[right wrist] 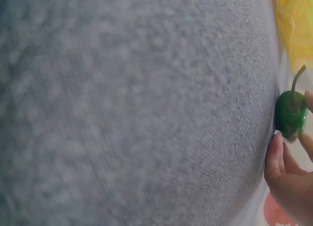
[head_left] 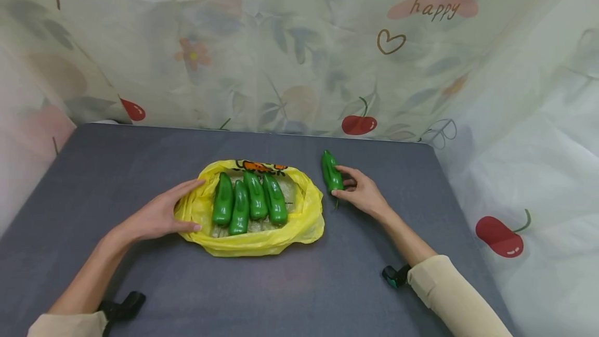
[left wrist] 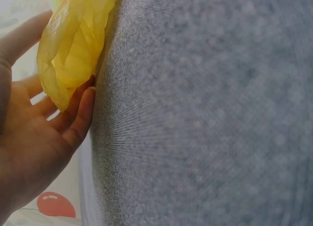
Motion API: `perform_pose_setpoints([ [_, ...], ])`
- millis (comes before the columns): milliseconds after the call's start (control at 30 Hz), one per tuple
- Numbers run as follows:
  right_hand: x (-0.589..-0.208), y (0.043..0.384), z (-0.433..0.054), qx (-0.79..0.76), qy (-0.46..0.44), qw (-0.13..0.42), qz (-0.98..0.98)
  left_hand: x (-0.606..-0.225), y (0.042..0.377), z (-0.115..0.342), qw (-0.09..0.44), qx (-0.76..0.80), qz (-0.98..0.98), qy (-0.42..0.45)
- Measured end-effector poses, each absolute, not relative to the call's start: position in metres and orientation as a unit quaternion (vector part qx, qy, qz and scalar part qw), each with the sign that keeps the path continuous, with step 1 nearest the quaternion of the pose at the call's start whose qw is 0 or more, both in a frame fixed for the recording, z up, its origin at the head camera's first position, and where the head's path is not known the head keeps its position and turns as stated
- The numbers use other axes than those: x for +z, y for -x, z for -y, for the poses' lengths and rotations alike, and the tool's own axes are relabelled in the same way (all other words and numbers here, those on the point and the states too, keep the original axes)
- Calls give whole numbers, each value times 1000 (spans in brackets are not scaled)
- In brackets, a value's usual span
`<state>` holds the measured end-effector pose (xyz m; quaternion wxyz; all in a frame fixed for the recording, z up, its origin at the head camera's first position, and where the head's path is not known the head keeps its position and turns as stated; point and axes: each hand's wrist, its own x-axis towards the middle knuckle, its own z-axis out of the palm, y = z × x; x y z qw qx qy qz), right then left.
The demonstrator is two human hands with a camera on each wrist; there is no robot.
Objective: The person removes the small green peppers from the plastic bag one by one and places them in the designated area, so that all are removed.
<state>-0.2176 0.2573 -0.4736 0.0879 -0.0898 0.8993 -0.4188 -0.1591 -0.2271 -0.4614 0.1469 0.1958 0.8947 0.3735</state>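
Observation:
A yellow plastic bag [head_left: 309,217], its rim spread wide, lies on the table with several green peppers [head_left: 257,199] side by side inside. At its left side rests my left hand [head_left: 156,215], thumb and fingers spread along the yellow plastic. In the left wrist view, the left hand's fingers [left wrist: 80,113] lie beside and under a fold of the bag [left wrist: 73,55]. Right of the bag, another green pepper [head_left: 330,171] lies on the table. My right hand [head_left: 365,191] holds it between thumb and fingers near the stem end; the right wrist view shows the pepper's stem [right wrist: 297,79].
The table has a dark grey cloth [head_left: 281,295] over it. A patterned curtain [head_left: 299,66] hangs behind it and at both sides. Each wrist wears a black strap, such as the left strap [head_left: 124,307].

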Motion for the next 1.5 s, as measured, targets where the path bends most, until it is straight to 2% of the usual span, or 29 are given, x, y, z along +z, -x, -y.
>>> perform_pose_setpoints([
  [167,-473,216,-261,-418,94,76,-900,-463,159,227,146,375,-894,-198],
  [433,-468,213,-266,-415,100,19,-904,-466,158,227,145,377,-894,-193],
  [967,-463,207,-261,-465,137,-55,-873,-464,156,227,139,376,-896,-191],
  [1200,-426,186,-239,-486,152,-63,-858,-464,157,227,138,373,-897,-191],
  [1500,-418,179,-225,-514,176,-42,-839,-463,158,226,139,375,-896,-195],
])
